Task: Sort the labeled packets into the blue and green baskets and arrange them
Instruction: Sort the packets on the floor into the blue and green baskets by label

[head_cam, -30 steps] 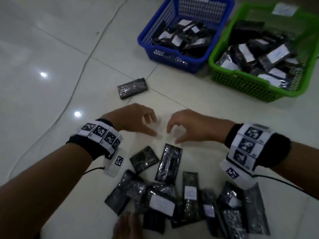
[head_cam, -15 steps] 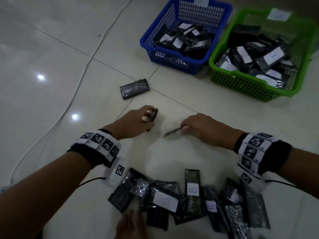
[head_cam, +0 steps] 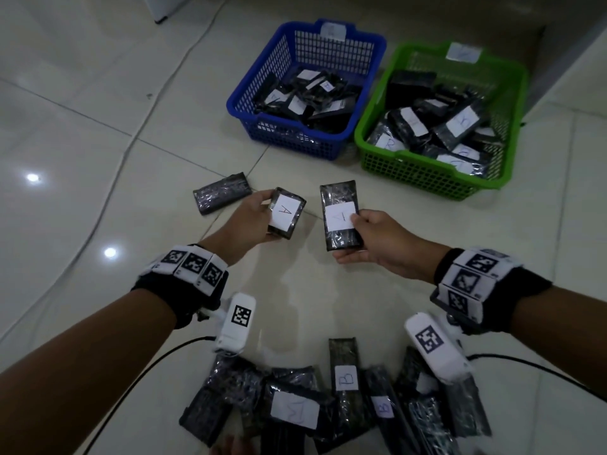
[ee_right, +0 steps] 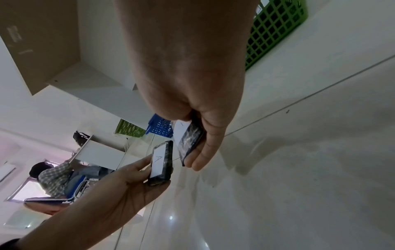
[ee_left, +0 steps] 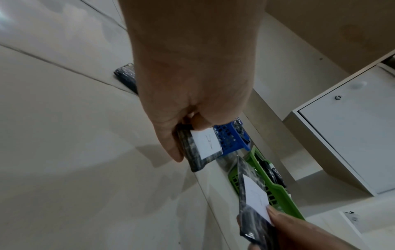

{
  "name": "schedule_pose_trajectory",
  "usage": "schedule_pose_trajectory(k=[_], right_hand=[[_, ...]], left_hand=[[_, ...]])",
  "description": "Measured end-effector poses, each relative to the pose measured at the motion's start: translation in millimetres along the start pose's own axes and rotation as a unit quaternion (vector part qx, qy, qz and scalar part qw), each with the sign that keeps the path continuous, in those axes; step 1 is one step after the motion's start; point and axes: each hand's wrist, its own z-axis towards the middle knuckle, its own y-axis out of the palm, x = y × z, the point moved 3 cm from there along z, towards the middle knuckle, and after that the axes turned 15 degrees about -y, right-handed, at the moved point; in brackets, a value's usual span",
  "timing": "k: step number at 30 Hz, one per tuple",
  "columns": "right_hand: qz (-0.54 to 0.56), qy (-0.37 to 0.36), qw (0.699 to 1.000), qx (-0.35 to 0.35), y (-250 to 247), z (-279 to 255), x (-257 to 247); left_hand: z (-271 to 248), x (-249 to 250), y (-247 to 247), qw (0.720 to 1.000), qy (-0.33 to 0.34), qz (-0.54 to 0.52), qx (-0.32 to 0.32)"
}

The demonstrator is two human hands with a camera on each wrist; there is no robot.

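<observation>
My left hand (head_cam: 253,221) grips a short black packet (head_cam: 286,212) whose white label reads A, label up. My right hand (head_cam: 371,239) pinches a longer black packet (head_cam: 341,218) with a white label, thumb on the label. Both are held above the floor in front of the baskets. The blue basket (head_cam: 262,93) and the green basket (head_cam: 427,174) stand at the back, each with several labeled packets inside. In the left wrist view the short packet (ee_left: 199,148) shows in my fingers; in the right wrist view the longer packet (ee_right: 189,140) does.
One black packet (head_cam: 221,197) lies alone on the tiled floor left of my left hand. A heap of several packets (head_cam: 345,399), some marked B, lies near me. A white cable (head_cam: 138,133) runs across the floor at left. White cabinets (ee_left: 352,132) stand behind the baskets.
Both hands have lifted a packet from the floor and turned it label up. The view has shifted so the baskets sit lower in the frame.
</observation>
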Motion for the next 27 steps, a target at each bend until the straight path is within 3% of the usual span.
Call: schedule_pose_trajectory(k=[3, 8, 10, 14, 17, 21, 24, 27], right_hand=[[-0.002, -0.006, 1.000, 0.001, -2.6, 4.5, -3.1], [-0.030, -0.045, 0.998, 0.007, -6.6, 25.6, -32.3], [-0.036, -0.080, 0.996, 0.020, -7.6, 44.1, -55.4], [-0.025, -0.141, 0.987, 0.070, -8.0, 91.5, -100.2], [-0.052, -0.182, 0.974, 0.126, -10.7, 131.3, -127.4], [-0.084, -0.190, 0.960, 0.187, -12.5, 177.2, -132.2], [-0.192, -0.206, 0.938, 0.202, -9.9, 188.5, -121.6], [-0.360, -0.288, 0.872, 0.166, 0.8, 172.5, -114.5]], left_hand=[[1.0, 4.4, 2.6, 0.999, 0.025, 0.014, 0.019], [8.6, 39.4, -7.0, 0.986, 0.135, -0.051, 0.088], [22.3, 64.1, -14.8, 0.977, 0.137, -0.097, 0.130], [57.9, 112.7, -29.9, 0.966, 0.133, -0.173, 0.141], [88.7, 142.2, -42.9, 0.961, 0.177, -0.121, 0.174], [121.4, 158.5, -43.0, 0.953, 0.213, 0.026, 0.213], [122.8, 153.2, -44.1, 0.926, 0.257, 0.088, 0.263], [109.9, 127.8, -60.3, 0.890, 0.314, 0.064, 0.324]])
